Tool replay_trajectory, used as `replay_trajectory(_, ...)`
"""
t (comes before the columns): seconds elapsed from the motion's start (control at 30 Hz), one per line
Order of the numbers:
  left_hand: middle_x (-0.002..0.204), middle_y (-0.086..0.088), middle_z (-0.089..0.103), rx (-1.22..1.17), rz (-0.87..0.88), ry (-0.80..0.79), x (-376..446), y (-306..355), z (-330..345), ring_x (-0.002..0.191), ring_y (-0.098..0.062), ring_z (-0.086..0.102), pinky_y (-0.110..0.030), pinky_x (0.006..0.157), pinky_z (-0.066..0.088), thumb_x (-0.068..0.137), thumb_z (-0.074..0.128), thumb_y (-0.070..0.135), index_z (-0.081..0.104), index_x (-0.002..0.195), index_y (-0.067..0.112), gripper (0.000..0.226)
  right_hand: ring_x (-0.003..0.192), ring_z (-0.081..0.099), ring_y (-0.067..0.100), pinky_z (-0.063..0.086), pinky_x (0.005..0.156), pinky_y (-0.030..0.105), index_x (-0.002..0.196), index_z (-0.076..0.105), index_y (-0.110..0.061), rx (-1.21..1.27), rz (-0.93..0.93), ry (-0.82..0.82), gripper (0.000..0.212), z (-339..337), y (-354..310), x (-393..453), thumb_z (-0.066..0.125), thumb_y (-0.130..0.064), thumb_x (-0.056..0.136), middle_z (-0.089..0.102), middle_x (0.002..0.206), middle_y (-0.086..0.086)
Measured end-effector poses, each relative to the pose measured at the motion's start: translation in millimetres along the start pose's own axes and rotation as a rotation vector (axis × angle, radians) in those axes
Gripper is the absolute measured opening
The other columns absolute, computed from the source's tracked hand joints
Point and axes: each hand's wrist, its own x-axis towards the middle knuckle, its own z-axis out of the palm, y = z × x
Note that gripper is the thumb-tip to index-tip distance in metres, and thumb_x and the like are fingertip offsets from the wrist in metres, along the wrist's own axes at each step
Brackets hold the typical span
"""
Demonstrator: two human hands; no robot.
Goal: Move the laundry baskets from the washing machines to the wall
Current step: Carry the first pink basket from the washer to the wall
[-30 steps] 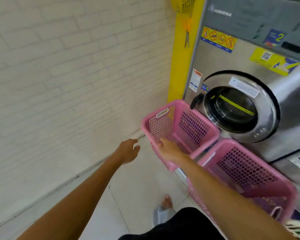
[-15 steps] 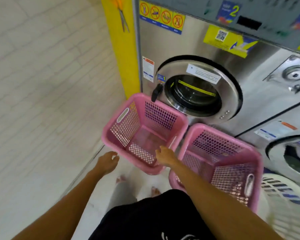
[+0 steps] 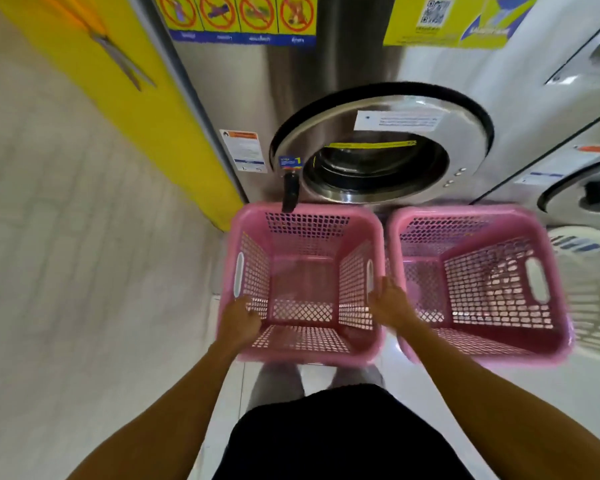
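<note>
A person is standing over two pink laundry baskets that are sitting side by side on the pale tiled floor (image 3: 395, 355), just in front of a steel washing machine (image 3: 326, 81). The left hand (image 3: 241, 322) is curling over the near left corner of the left pink basket (image 3: 305, 285), its fingers wrapping the rim just below the white-edged handle slot on that side, so this grip is closing on the basket. The right hand (image 3: 390, 301) is lying against the right rim of the same basket, in the narrow gap between the two baskets, fingers pointing toward the machine; whether this grip is truly closing on the rim or only pressing on it cannot be told. The right pink basket (image 3: 478, 282) is standing almost touching the first one, untouched by either hand. Both baskets are showing bare mesh walls and floors. Beyond them the machine's round door (image 3: 381, 147) is facing the viewer, with its black door handle (image 3: 289, 194) hanging just above the far rim of the left basket. A yellow panel (image 3: 136, 109) is running along the left of the machine, and the white brick wall (image 3: 66, 254) is filling the left side. A white basket (image 3: 589, 292) is showing partly at the right edge.
</note>
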Motion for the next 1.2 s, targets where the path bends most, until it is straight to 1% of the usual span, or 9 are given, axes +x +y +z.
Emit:
replay_trajectory(0.23, 0.122, -0.025, 0.062, 0.194, 0.0, 0.02, 64, -19, -17, 0.111, -0.044, 0.059, -0.05, 0.092, 0.052, 0.087, 0.057, 0.016, 0.037, 0.145, 0.016, 0.062, 0.145, 0.037, 0.04, 0.038, 0.113, 0.059, 0.159, 0.02, -0.013, 0.129, 0.106, 0.037, 0.071, 16, 3, 16, 0.05, -0.037, 0.099, 0.028, 0.165, 0.015)
replay_trajectory(0.33, 0.126, -0.028, 0.054, 0.235, 0.034, 0.077, 83, -22, -7, 0.116, -0.045, 0.052, -0.052, 0.094, 0.047, 0.089, 0.06, 0.019, 0.015, 0.155, 0.021, 0.079, 0.148, 0.032, 0.041, 0.029, 0.12, 0.054, 0.162, 0.006, -0.014, 0.098, 0.136, 0.008, 0.08, 29, 10, 30, 0.05, -0.037, 0.099, 0.024, 0.166, 0.017)
replay_trajectory(0.47, 0.125, -0.03, 0.049, 0.167, 0.029, 0.125, 105, -28, 8, 0.111, -0.044, 0.054, -0.054, 0.088, 0.054, 0.09, 0.062, 0.02, 0.01, 0.155, 0.026, 0.083, 0.147, 0.033, 0.041, 0.026, 0.121, 0.051, 0.161, -0.01, -0.011, 0.101, 0.125, 0.073, 0.084, 49, 14, 44, 0.046, -0.032, 0.102, 0.02, 0.166, 0.021)
replay_trajectory(0.63, 0.117, -0.033, 0.055, 0.082, 0.01, 0.073, 126, -33, 12, 0.094, -0.048, 0.063, -0.058, 0.077, 0.057, 0.089, 0.06, 0.01, -0.005, 0.154, 0.031, 0.095, 0.12, 0.058, 0.044, 0.048, 0.097, 0.05, 0.162, -0.01, -0.016, 0.086, 0.137, 0.234, 0.081, 64, 16, 50, 0.045, -0.031, 0.104, 0.051, 0.141, 0.031)
replay_trajectory(0.8, 0.106, -0.035, 0.058, 0.11, -0.015, 0.062, 121, -29, -7, 0.085, -0.05, 0.064, -0.057, 0.076, 0.057, 0.091, 0.055, 0.009, -0.002, 0.155, 0.034, 0.089, 0.082, 0.064, 0.033, 0.055, 0.07, 0.043, 0.161, -0.014, -0.023, 0.113, 0.096, 0.21, 0.082, 45, 19, 51, 0.044, -0.028, 0.104, 0.063, 0.115, 0.027)
replay_trajectory(0.97, 0.097, -0.038, 0.06, 0.12, -0.043, 0.069, 79, -36, -24, 0.08, -0.047, 0.064, -0.055, 0.076, 0.056, 0.094, 0.054, 0.014, 0.0, 0.157, 0.03, 0.084, 0.08, 0.067, 0.035, 0.06, 0.071, 0.053, 0.156, -0.028, -0.033, -0.044, -0.034, 0.112, 0.086, 28, 13, 44, 0.042, -0.03, 0.106, 0.062, 0.117, 0.026)
replay_trajectory(1.07, 0.11, -0.032, 0.056, 0.091, -0.209, 0.07, 41, -52, -24, 0.085, -0.044, 0.063, -0.048, 0.075, 0.055, 0.094, 0.055, 0.017, -0.004, 0.156, 0.035, 0.088, 0.1, 0.064, 0.035, 0.061, 0.076, 0.053, 0.143, -0.042, -0.044, -0.234, -0.239, 0.108, 0.103, 29, 8, 32, 0.045, -0.007, 0.103, 0.012, 0.168, 0.018)
replay_trajectory(1.13, 0.121, -0.028, 0.052, 0.071, -0.291, 0.107, 10, -64, -18, 0.089, -0.045, 0.061, -0.045, 0.073, 0.05, 0.088, 0.053, 0.002, -0.009, 0.155, 0.037, 0.098, 0.109, 0.063, 0.037, 0.061, 0.077, 0.052, 0.147, -0.038, -0.042, -0.294, -0.314, 0.101, 0.097, 30, 1, 25, 0.039, -0.003, 0.102, -0.014, 0.17, 0.004)
replay_trajectory(1.2, 0.106, -0.025, 0.052, 0.007, -0.344, 0.178, -24, -75, -11, 0.086, -0.045, 0.061, -0.046, 0.072, 0.051, 0.086, 0.052, 0.0, -0.008, 0.154, 0.041, 0.1, 0.108, 0.064, 0.038, 0.062, 0.073, 0.048, 0.146, -0.04, -0.043, -0.309, -0.371, 0.079, 0.096, 31, -5, 20, 0.035, -0.002, 0.103, -0.024, 0.167, 0.002)
